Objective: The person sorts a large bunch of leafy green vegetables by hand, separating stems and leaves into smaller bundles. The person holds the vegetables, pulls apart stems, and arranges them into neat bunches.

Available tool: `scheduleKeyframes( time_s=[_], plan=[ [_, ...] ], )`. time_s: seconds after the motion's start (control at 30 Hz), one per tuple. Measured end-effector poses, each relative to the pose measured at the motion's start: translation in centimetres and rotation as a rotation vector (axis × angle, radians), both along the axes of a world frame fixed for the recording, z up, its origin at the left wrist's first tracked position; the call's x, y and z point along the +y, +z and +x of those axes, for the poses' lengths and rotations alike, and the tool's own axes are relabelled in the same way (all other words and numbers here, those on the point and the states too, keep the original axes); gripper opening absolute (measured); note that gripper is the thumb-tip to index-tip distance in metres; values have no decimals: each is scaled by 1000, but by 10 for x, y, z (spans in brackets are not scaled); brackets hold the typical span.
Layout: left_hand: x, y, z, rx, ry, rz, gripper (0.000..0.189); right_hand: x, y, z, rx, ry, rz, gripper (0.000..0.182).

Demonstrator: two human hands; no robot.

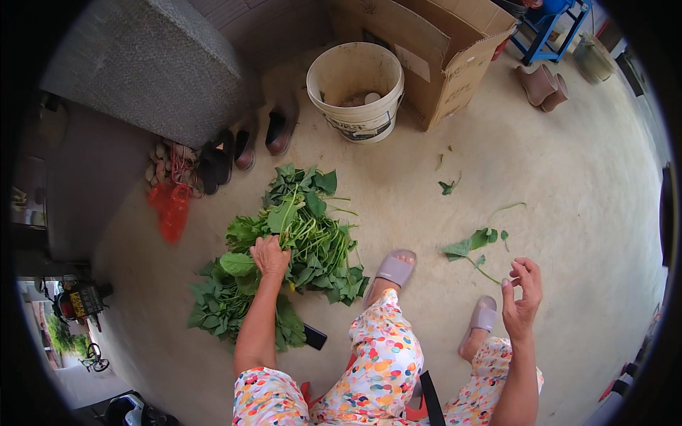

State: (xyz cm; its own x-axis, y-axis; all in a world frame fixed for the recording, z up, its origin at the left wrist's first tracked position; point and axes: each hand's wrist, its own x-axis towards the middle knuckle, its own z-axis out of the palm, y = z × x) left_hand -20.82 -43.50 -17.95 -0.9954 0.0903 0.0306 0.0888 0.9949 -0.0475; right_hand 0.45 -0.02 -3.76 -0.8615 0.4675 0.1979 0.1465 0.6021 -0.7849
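My left hand (270,257) is closed around stems in a heap of leafy greens (314,229) on the concrete floor. Broad green leaves (237,263) stick out beside its fingers. More long-stemmed greens (224,298) lie to the left of my wrist. On the other side, my right hand (522,298) is raised with thumb and fingers apart, and nothing shows between them. A loose leafy sprig (482,245) lies just beyond it; its stem appears to end close to my thumb tip, and contact cannot be judged. A black phone-like object (314,337) lies by the heap's near edge.
Ahead stand a white plastic bucket (367,120) with some debris inside and an open cardboard box (458,80). Dark shoes (282,128) and a red plastic bag (173,207) near tubers are at left. Brown boots (541,88) stand far right. Leaf scraps (450,185) dot the floor.
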Motion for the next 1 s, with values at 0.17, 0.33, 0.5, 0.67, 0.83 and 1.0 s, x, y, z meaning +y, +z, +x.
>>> scheduleKeyframes(
  time_s=[0.17,0.33,0.5,0.67,0.83,1.0],
  plan=[
    [11,74,4,4,-4,140,20,6,3,7,35,-13,-13,32],
    [51,138,14,70,-167,221,16,5,7,9,10,-32,-64,29],
    [92,185,22,170,-329,294,14,-5,6,5,36,56,-45,29],
    [147,221,28,129,-538,484,13,-6,3,9,48,80,-67,27],
    [214,248,33,-177,-684,871,17,6,1,13,126,23,-18,34],
    [280,246,49,-603,-714,1090,20,29,17,20,221,-44,-13,75]
  ],
)
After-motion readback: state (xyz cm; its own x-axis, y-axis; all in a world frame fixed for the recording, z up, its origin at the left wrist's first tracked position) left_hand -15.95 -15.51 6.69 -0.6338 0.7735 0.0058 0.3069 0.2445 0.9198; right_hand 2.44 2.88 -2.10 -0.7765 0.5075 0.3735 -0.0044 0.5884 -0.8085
